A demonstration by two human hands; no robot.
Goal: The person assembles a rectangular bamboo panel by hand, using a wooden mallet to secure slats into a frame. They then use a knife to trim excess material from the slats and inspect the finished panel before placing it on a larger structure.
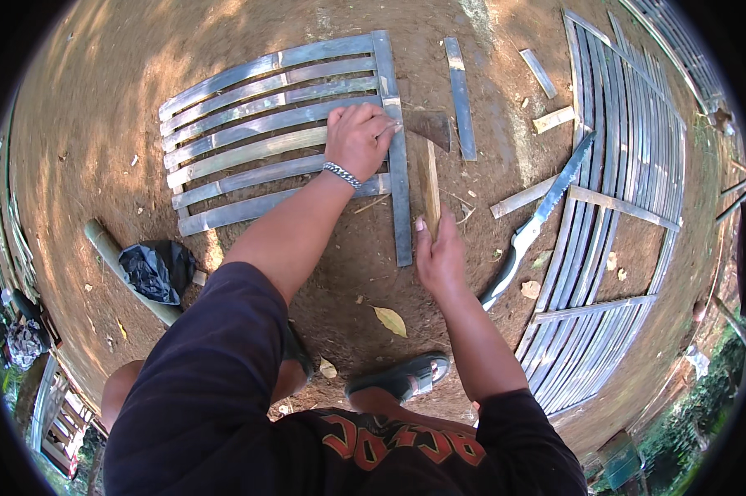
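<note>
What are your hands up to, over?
Right hand gripping hatchet. Left hand at end strip of slatted panel. Saw lying right of hatchet.

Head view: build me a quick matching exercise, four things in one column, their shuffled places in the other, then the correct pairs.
Things:
1. hatchet
2. saw
3. black plastic bag
4. yellow leaf

Places:
A. by the thick bamboo pole on the left
B. on the soil, ahead of the right sandal
C. in the right hand
D. blade end over the edge of the slatted panel at right

Pairs: 1-C, 2-D, 3-A, 4-B
</note>
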